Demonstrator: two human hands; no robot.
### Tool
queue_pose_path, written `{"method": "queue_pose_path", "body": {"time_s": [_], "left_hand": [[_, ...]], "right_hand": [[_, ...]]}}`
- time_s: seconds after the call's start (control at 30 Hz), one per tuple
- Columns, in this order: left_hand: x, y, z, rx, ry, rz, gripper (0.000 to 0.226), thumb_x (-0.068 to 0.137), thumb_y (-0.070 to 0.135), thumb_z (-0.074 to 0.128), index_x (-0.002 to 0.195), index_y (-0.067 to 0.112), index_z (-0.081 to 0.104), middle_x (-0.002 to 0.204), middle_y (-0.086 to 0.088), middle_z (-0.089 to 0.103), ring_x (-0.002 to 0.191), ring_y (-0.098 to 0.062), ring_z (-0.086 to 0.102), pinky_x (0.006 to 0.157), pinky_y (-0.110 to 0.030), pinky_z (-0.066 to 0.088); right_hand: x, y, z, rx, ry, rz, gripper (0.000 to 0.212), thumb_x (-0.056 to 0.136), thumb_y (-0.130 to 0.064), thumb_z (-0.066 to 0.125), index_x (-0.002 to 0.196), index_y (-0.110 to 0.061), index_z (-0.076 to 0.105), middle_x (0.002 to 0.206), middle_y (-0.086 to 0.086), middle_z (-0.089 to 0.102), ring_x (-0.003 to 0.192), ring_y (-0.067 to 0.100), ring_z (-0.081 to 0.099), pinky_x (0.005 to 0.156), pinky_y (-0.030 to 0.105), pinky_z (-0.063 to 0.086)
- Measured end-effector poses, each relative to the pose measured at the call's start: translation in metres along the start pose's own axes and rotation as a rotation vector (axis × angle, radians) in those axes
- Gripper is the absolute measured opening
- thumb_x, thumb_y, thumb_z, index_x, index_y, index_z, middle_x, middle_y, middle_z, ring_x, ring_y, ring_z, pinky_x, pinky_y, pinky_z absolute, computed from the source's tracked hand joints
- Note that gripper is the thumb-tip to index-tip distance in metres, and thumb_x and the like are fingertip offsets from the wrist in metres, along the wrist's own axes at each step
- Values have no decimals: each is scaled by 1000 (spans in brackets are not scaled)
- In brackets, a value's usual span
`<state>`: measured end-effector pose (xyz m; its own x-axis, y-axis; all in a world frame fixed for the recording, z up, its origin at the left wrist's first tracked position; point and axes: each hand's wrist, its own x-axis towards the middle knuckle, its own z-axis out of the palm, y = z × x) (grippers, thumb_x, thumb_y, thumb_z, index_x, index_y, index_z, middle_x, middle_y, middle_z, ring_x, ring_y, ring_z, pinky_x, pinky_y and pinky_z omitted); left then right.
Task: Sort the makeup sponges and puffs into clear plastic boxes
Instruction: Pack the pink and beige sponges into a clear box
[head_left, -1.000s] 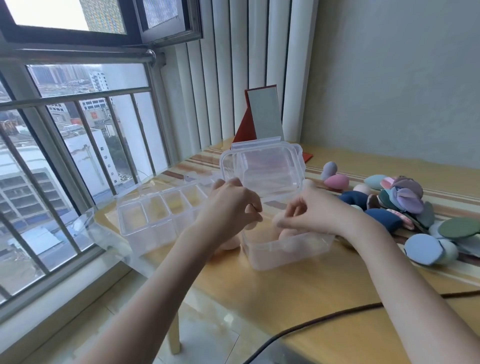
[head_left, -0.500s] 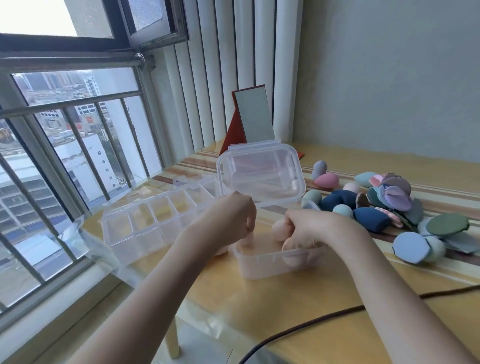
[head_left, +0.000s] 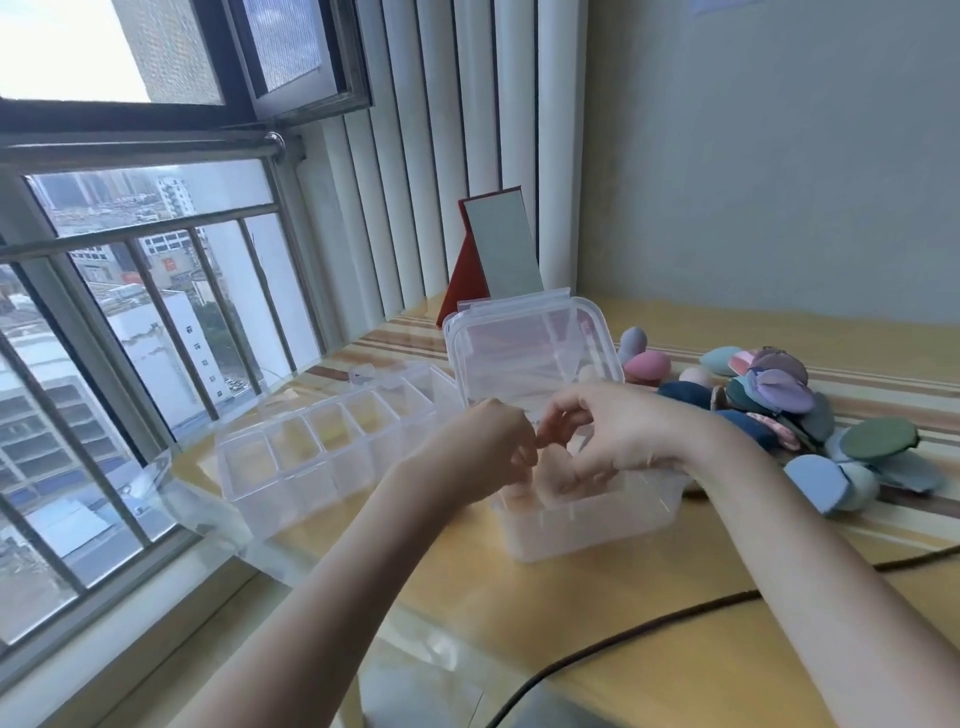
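Our loosely curled right hand (head_left: 618, 436), apparently holding nothing, hovers over the open box (head_left: 587, 514); the sponge pile (head_left: 779, 410) lies rightward; our left hand's (head_left: 488, 447) grip is unclear.

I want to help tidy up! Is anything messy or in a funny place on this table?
Yes. A heap of puffs and sponges lies jumbled on the table, beside the open clear box, still unsorted. The long divided box looks empty. A dark cable also trails across the near edge. Nothing looks spilled or broken.
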<state>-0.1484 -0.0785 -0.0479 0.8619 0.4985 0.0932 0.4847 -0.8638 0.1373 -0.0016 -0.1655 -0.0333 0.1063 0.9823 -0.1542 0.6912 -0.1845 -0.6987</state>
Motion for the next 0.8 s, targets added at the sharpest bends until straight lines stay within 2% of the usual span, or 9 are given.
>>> {"method": "queue_pose_path", "body": {"time_s": [0.07,0.17,0.3,0.37,0.43,0.53,0.63,0.7,0.8], "left_hand": [[0,-5,-1,7,-7,-8,25,81,8,66,104,18,71,99,2,66,88,-13,54,74,-23,44],[-2,-11,-1,16,55,-22,23,79,5,69,99,16,71,101,1,61,89,-17,60,77,-31,52],[-4,-11,3,2,166,-39,16,78,13,72,92,13,64,97,1,58,89,-18,58,79,-34,50],[-4,-12,7,39,211,-47,13,78,18,72,90,16,66,93,3,61,93,-16,54,82,-30,45],[-5,-14,8,-55,233,-98,11,78,17,72,88,17,68,91,4,62,90,-15,57,78,-29,47],[-8,-15,4,-162,195,-134,10,82,13,64,88,15,71,90,0,67,81,-15,61,75,-31,51],[-12,-17,-3,-191,111,-131,17,88,16,56,88,14,72,90,-4,69,86,-18,63,79,-33,52],[-16,-17,-8,-179,37,-131,18,89,18,56,98,12,70,100,-2,68,94,-15,61,84,-29,50],[-20,-17,-12,-184,-60,-135,28,84,22,62,110,15,66,111,5,62,103,-10,56,90,-26,47]], "right_hand": [[8,6,15,-15,25,-41,28,76,-13,72,98,-28,65,100,-4,70,68,3,60,65,23,55],[14,12,29,16,31,-93,27,77,-9,70,94,-29,66,95,-8,68,61,-6,55,61,12,49],[15,10,34,96,56,-152,33,75,1,71,95,-24,65,98,-5,67,64,1,56,59,14,48],[17,10,35,92,64,-178,34,76,1,72,95,-26,63,101,-5,66,70,5,58,63,17,50],[18,8,36,62,58,-189,35,76,-1,73,97,-28,64,101,-8,66,76,6,60,71,23,55],[20,4,36,50,24,-203,35,76,0,73,102,-23,67,99,-4,67,77,6,61,80,29,57],[23,2,36,36,29,-229,31,74,0,72,98,-20,69,94,4,68,77,11,60,82,34,56],[25,1,38,15,40,-240,29,73,-4,72,93,-25,68,89,3,67,81,16,61,84,39,55],[25,0,41,-25,53,-237,30,73,-9,73,84,-35,63,86,-6,66,82,13,61,82,36,55]]}}
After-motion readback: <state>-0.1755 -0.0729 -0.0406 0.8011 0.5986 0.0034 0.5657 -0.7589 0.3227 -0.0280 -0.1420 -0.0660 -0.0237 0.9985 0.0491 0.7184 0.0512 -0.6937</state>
